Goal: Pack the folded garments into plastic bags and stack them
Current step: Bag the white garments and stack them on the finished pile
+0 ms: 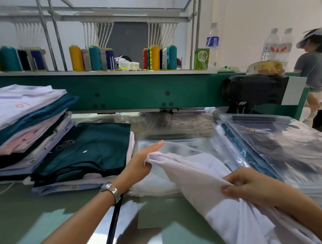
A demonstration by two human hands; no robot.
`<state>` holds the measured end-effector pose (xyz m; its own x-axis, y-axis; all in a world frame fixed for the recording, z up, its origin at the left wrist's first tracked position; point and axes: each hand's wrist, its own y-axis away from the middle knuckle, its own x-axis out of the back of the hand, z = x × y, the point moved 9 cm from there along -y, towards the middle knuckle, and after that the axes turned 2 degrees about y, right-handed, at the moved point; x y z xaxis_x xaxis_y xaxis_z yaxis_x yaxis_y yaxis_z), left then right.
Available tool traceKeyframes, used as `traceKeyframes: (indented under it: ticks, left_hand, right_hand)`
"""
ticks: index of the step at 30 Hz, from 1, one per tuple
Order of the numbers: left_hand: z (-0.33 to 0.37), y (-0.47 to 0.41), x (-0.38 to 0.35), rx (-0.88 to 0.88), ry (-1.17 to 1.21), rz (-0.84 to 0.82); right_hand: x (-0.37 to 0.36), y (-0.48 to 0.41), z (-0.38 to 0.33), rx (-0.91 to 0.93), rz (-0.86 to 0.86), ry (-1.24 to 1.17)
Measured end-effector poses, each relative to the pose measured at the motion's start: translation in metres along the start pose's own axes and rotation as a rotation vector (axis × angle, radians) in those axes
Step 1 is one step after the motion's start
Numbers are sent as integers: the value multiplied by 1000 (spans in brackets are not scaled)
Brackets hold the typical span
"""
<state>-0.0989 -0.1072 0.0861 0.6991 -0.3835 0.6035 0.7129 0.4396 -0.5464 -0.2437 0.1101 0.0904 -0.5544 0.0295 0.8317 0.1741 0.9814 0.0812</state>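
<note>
While you are looking down through the head camera, your right hand (247, 188) is clamping a bunched fold of the white garment (196, 173), which is hanging between both hands above the near table (28, 223). Your left hand (140, 163) is pinching its far end, index finger straight. It is looking light, soft and floppy, so I judge that gripping both edges will suit sliding it into the plastic bags (177, 136).

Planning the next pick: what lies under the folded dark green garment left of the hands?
Beneath the dark green garment a white folded garment and a pale blue garment show their edges only; their fronts and count are covered.
</note>
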Motion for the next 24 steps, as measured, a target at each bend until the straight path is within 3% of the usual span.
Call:
traceKeyframes:
  ticks: [7,11,19,24]
  left_hand:
    - [5,-6,-13,72,46,-67]
    - [20,-9,-16,9,-23,-69]
    - [62,-13,-30,-129,-192,-77]
    - [79,-15,-31,-182,-150,-103]
  right_hand:
    - [13,-16,2,-151,57,193]
    - [20,-28,-4,-197,112,262]
    - [22,-69,-26,-222,208,296]
    - [20,-98,-30,-206,298,185]
